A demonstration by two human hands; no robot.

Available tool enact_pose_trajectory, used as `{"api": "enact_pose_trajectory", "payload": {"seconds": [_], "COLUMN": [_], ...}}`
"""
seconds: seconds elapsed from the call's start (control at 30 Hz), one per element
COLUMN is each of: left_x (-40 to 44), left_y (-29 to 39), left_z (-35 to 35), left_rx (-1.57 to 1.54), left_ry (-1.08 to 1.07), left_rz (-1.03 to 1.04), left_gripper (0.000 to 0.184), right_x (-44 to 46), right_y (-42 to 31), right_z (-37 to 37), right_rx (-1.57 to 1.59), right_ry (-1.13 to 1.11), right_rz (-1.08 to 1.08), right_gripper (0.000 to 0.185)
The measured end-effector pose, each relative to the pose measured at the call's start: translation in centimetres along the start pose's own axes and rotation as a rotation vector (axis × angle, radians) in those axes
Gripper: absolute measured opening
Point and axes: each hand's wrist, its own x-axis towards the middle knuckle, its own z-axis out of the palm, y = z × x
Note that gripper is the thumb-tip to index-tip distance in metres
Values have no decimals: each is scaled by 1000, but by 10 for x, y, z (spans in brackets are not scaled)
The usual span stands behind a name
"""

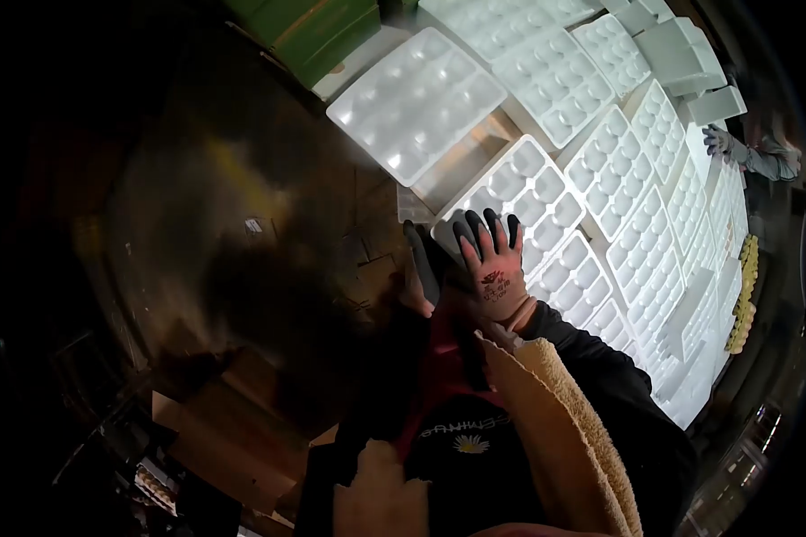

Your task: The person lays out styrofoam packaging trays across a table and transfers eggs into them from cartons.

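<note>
Our right hand (495, 271) spreads loose at a tray (527, 190); we can't tell whether our left hand (423, 267) grips. Uneven pressure could skew the tray.

Dim floor (175, 259), cardboard (228, 443) (lower left)

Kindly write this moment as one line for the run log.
right hand: open, spread over white tray; left hand: beside tray, contact unclear; co-worker's hand: at picture's right
</note>
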Motion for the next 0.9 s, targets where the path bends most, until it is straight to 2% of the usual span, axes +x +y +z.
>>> {"api": "enact_pose_trajectory", "payload": {"seconds": [0.07, 0.1, 0.13, 0.23, 0.27, 0.3, 0.33, 0.4, 0.43, 0.5, 0.53, 0.6, 0.63, 0.7, 0.77, 0.83, 0.9], "left_x": [-9, -17, -26, -49, -53, -53, -52, -57, -53, 20, 53, 34, 28, 25, 16, 11, 12], "left_y": [-13, -23, -37, -111, -138, -174, -209, -194, -164, -262, -340, -331, -311, -297, -268, -237, -199], "left_z": [-9, -21, -39, -122, -166, -194, -222, -219, -201, -255, -292, -267, -252, -229, -215, -214, -238], "left_rx": [-36, -69, -120, -756, -192, -278, -391, 7, 51, 255, 433, -119, -389, -149, 158, 594, 1088], "left_ry": [29, 53, 75, 1, 323, 549, 777, 723, 696, 702, 729, 745, 742, 658, 597, 641, 691], "left_rz": [14, 24, 42, 392, 338, 190, 55, -48, -119, -117, -31, -171, -227, -74, 67, 161, 222], "left_gripper": [52, 50, 49, 44, 44, 43, 43, 49, 50, 49, 48, 43, 41, 42, 49, 59, 72], "right_x": [3, -1, -4, -4, -5, -5, -8, -6, -6, -6, -7, -32, -29, -26, -24, -18, 0], "right_y": [-20, -33, -50, -94, -94, -86, -70, -14, 22, 108, 140, 211, 221, 219, 193, 141, 65], "right_z": [-8, 17, 41, 141, 194, 249, 312, 439, 511, 652, 705, 808, 810, 798, 768, 715, 644], "right_rx": [144, 197, 306, 557, 576, 569, 540, 387, 308, 95, -4, -186, -157, -47, 215, 672, 1375], "right_ry": [150, 292, 255, 152, 91, 25, -40, -123, -136, -79, 1, 213, 120, -48, -135, -226, -345], "right_rz": [-85, -139, -213, -120, -51, 39, 149, 346, 432, 522, 515, 388, 491, 619, 680, 714, 683], "right_gripper": [62, 50, 42, 30, 30, 30, 30, 30, 31, 31, 32, 33, 32, 31, 30, 29, 30]}}
